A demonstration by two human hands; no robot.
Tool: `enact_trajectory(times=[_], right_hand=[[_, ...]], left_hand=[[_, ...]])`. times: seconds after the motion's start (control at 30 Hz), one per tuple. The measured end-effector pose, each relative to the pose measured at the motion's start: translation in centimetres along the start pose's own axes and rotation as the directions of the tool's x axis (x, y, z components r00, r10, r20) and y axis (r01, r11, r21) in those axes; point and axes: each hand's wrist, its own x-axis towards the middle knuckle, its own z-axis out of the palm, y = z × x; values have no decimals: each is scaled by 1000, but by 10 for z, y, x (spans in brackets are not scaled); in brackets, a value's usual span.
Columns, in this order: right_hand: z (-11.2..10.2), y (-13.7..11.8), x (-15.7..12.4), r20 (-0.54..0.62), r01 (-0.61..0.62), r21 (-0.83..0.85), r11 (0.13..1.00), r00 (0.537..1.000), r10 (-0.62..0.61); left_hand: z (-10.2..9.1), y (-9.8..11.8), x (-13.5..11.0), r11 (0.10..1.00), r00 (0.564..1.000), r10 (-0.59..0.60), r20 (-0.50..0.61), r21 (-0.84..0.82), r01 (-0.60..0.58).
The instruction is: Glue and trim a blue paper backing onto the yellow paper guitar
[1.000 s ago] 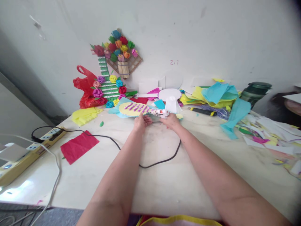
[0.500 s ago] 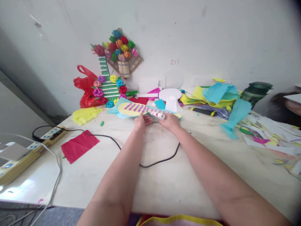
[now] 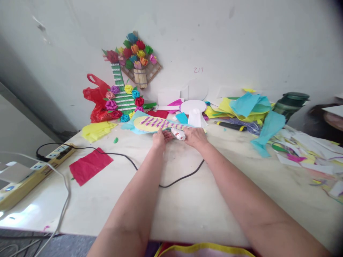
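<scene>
A yellow oval paper piece (image 3: 153, 123) with rows of purple strips lies on blue paper near the far side of the table. My left hand (image 3: 160, 137) rests at its near edge, fingers curled and pressing on the paper. My right hand (image 3: 195, 136) is closed around a white glue gun (image 3: 178, 134) with red marks, its tip pointing left toward the yellow piece. A black cord (image 3: 184, 175) runs from the glue gun across the table toward a power strip.
A yellow power strip (image 3: 32, 171) sits at the left edge, with a red paper sheet (image 3: 89, 165) beside it. Paper flower crafts (image 3: 125, 98) and a red plastic bag (image 3: 96, 100) lean on the wall. Loose coloured paper (image 3: 249, 107), a utility knife (image 3: 230, 125) and a dark green bottle (image 3: 291, 103) crowd the right.
My right hand has drawn the glue gun left and nearer, away from the white paper cone, toward my left hand. The left hand has stayed on the yellow piece.
</scene>
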Motion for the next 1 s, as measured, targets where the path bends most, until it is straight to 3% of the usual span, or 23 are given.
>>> enact_trajectory(times=[0.23,0.6,1.0], right_hand=[[2,8,-1,-39,-14,32,999,999,16],[16,21,2,-54,-207,194,959,974,221],[18,20,-1,-80,-159,187,969,981,176]], left_hand=[[0,0,1,1000,1000,-8,-6,16,8],[0,1,0,1000,1000,9,3,0,-9],[-1,0,3,999,1000,-8,-21,-52,6]])
